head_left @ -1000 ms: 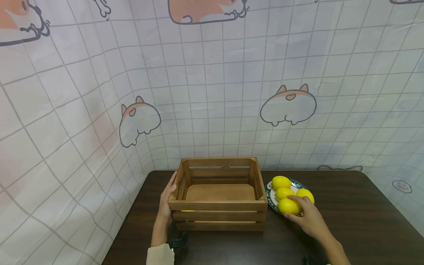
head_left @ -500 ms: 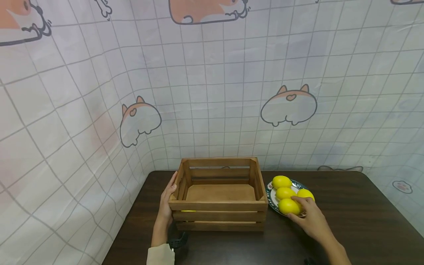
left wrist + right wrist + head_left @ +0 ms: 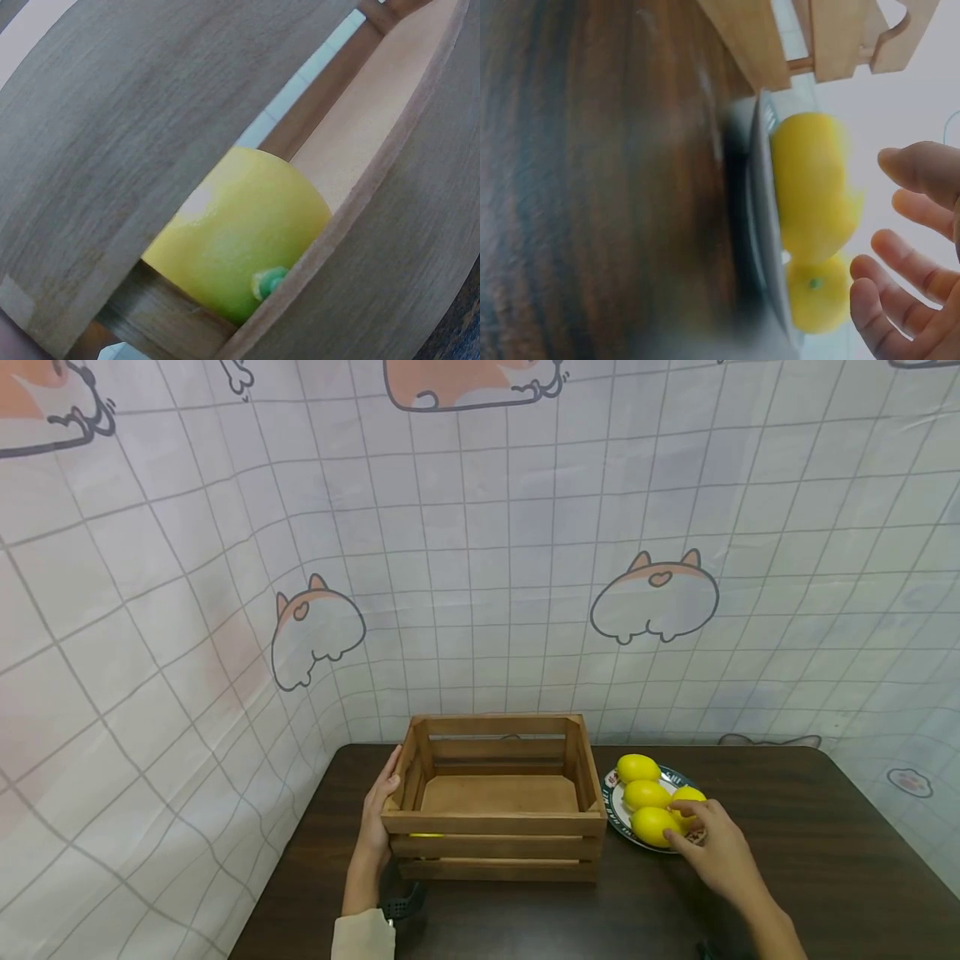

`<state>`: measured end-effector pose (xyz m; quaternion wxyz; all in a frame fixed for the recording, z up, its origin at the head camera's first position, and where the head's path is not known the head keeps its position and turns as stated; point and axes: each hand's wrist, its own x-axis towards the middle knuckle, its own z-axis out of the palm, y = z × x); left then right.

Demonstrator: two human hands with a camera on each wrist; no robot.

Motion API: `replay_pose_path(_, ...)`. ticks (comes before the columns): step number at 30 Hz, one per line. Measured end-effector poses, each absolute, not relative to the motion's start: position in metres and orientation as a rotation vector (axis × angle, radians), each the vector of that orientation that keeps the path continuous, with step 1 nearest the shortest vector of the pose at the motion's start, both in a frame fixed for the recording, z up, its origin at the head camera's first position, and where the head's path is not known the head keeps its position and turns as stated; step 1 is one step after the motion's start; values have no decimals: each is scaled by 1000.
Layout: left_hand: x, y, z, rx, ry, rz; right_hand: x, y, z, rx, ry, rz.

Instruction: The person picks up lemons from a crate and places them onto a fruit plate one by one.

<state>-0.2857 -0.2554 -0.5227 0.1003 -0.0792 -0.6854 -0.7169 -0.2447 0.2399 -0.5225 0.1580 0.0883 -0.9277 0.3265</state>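
A wooden slatted crate (image 3: 495, 845) stands on the table, and my left hand (image 3: 377, 806) rests along its left side with fingers extended. Through a gap between its slats, the left wrist view shows one lemon (image 3: 244, 232) with a green tip. To the right of the crate, several yellow lemons (image 3: 647, 797) lie on a patterned plate (image 3: 617, 818). My right hand (image 3: 716, 852) is over the plate's right side, close to the front lemon (image 3: 651, 827). In the right wrist view, its parted fingers (image 3: 922, 169) hold nothing and stand apart from the lemons (image 3: 810, 180).
The dark wooden table (image 3: 810, 835) extends right of the plate and in front of the crate. Behind it hangs a white gridded cloth (image 3: 495, 635) with cartoon dogs. A dark strap (image 3: 405, 903) is on the left wrist.
My right hand has drawn back slightly to the right, off the front lemon, and its fingers have come away. The left hand and crate stay in place.
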Motion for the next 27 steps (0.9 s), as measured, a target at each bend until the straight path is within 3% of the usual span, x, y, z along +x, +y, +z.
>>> replay_pose_path(17, -288, -256, -522, -224, -2027, -2119, -242, 216, -480, 447, -2564, 1065)
replay_pose_path(27, -286, -256, -523, -229, -2038, -2091, -244, 198, -450, 705, -2532, 1046)
